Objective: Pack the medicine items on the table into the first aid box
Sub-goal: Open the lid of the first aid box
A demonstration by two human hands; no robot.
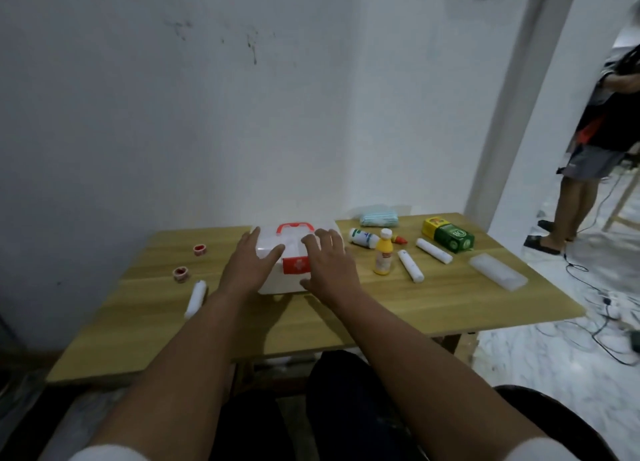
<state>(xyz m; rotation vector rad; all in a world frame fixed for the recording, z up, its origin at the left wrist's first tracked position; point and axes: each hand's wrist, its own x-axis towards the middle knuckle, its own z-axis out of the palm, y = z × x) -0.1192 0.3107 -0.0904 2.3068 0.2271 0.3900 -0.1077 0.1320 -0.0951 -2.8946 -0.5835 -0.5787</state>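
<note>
A white first aid box (pixel 277 280) with a red handle and red latch stands closed at the middle of the wooden table (pixel 415 308). My left hand (pixel 249 263) rests on its left side, fingers spread. My right hand (pixel 329 263) lies on its right side and lid, fingers apart. To the right lie a yellow bottle (pixel 383 257), a white bottle (pixel 363 237), two white rolls (pixel 410 265) (pixel 433 250), a green and yellow carton (pixel 448 234), a blue pack (pixel 379 218) and a clear case (pixel 498 275). On the left sit two red tape rolls (pixel 199 249) (pixel 180 273) and a white roll (pixel 196 298).
A white wall stands right behind the table. Another person (pixel 595 142) stands at the far right on the marble floor, where cables (pixel 602 322) trail near the table's right edge. My knees (pixel 346 391) are under the front edge.
</note>
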